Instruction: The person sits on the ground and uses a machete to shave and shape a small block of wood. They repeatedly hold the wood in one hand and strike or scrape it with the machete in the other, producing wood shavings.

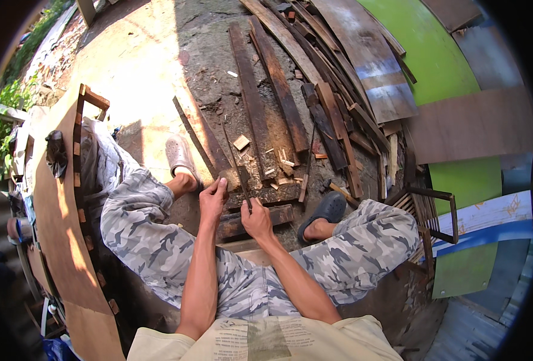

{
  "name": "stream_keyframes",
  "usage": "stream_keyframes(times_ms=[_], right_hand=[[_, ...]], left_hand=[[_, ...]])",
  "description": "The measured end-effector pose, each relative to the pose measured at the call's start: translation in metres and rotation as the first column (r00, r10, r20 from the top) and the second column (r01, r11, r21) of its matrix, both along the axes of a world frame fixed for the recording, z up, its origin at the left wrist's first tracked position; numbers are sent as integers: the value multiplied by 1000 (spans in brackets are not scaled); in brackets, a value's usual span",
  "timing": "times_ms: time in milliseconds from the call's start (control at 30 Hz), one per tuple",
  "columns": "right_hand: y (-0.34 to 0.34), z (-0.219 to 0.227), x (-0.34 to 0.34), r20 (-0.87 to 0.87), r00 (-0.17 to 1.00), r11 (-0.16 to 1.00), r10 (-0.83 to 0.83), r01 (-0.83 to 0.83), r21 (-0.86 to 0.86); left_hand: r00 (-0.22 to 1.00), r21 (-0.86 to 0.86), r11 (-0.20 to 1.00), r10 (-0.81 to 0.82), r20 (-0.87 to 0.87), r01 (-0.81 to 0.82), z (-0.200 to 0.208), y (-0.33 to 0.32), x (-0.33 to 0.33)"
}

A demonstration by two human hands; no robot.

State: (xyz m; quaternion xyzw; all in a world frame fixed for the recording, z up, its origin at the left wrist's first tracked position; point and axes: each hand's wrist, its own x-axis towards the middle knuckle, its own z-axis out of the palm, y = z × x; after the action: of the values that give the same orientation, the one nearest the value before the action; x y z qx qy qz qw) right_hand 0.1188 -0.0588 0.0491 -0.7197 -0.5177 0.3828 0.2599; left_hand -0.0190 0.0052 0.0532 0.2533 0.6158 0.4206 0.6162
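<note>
So the right hand (257, 218) has its grip closed around a thin, dark, rod-like piece (237, 169) that points away from the body (metal or wood, can't tell from here). The left hand (213, 197) is just beside it with fingers curled; a flat dark strip (192, 132) runs up to it, but can't tell if that grip is actually on it. Both hands are over a dark timber block (256, 221) lying crosswise between the person's legs in grey camo trousers (152, 231). Just past the hands there's a pale wood chip (241, 142) and a scatter of shavings (286, 161) on the ground, with long dark planks (280, 84) stretching away. Further out, a messy lumber pile sits off to the right, next to a bright green panel (444, 57).
</note>
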Motion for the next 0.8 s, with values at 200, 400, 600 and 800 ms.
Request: stream_keyframes(times_ms=[200, 400, 600, 800], right_hand=[[4, 22, -3, -59, 998, 998, -26, 30, 63], [0, 3, -2, -18, 999, 997, 48, -46, 62], [9, 33, -6, -171, 981, 988, -89, 109, 112], [1, 4, -5, -3, 999, 999, 37, -37, -9]], left_hand=[[997, -31, 997, 77, 7, -77, -6, -4, -12], [994, -23, 999, 23, -103, -26, -9, -4, -11], [999, -2, 999, 38, -20, -38, -14, -4, -18], [994, -58, 994, 85, -72, -89, 4, -4, -2]])
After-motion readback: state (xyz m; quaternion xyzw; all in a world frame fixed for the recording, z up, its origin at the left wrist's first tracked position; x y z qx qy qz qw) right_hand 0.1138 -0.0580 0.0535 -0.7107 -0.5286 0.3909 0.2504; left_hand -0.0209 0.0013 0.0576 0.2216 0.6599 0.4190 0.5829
